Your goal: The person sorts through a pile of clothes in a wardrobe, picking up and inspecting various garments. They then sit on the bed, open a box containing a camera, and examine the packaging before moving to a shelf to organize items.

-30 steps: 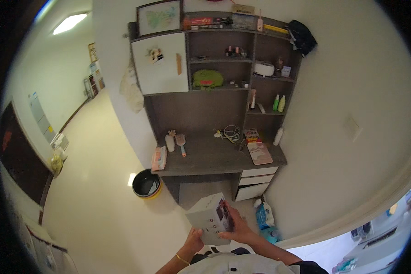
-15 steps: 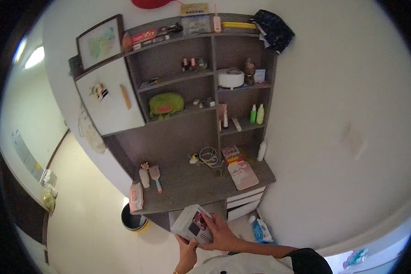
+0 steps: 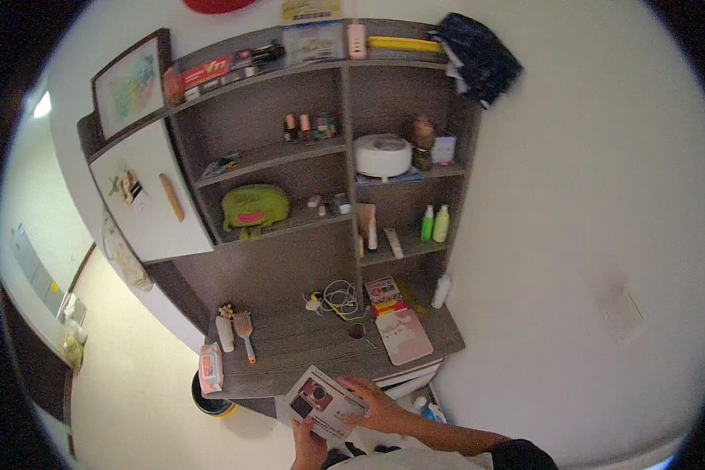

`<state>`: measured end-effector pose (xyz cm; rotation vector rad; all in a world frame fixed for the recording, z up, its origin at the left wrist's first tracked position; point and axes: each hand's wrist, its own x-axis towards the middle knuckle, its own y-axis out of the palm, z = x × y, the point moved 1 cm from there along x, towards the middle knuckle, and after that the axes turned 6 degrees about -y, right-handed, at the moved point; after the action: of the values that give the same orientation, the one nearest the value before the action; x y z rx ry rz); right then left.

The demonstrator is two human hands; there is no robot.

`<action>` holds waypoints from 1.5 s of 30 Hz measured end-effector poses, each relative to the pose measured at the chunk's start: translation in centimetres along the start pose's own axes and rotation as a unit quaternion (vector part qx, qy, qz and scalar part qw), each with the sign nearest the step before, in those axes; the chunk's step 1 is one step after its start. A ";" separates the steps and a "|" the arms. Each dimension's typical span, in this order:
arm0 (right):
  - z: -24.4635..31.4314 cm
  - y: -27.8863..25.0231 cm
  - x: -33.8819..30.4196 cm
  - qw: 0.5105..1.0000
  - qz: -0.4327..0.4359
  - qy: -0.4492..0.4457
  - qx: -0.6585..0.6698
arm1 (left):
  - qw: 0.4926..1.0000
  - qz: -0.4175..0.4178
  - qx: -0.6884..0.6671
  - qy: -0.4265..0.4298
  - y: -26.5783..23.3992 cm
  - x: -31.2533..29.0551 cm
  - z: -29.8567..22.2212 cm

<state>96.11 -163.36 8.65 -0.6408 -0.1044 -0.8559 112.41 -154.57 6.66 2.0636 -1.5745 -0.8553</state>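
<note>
A white cardboard box (image 3: 330,417) with a camera pictured on its printed side is held in front of the desk's near edge, that side turned up. My left hand (image 3: 309,443) grips its lower left corner from below. On the box's right side, my right hand (image 3: 377,409) is closed around the edge, with fingers lying over the top face. Just beyond the box lies the grey wooden desktop (image 3: 290,352), which the box overlaps in view.
A hairbrush (image 3: 245,335), a white bottle (image 3: 225,335) and a wipes pack (image 3: 211,368) stand on the desk's left. A coiled white cable (image 3: 340,298) and a pink case (image 3: 404,337) lie farther right. A black bin (image 3: 213,401) is below left; shelves (image 3: 258,160) rise behind.
I have come closer to the desk. The box has been turned in my hands, so its camera picture now faces up more fully. Both hands keep holding it.
</note>
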 end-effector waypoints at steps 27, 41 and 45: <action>1.3 2.7 36.1 0.986 -0.092 -0.099 0.094 | 0.995 -0.058 -0.036 0.077 -14.5 10.4 -10.4; -1.2 11.0 44.2 0.927 -0.190 -0.128 0.296 | 0.968 -0.221 -0.040 0.110 -12.5 2.6 -9.5; 3.8 13.6 40.1 0.960 -0.046 -0.166 0.222 | 0.956 -0.252 -0.045 0.143 -12.5 2.6 -9.8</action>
<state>133.21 -181.55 18.54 -0.3510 -0.6171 -0.7739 128.43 -154.05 5.17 2.4295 -0.8530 -0.7255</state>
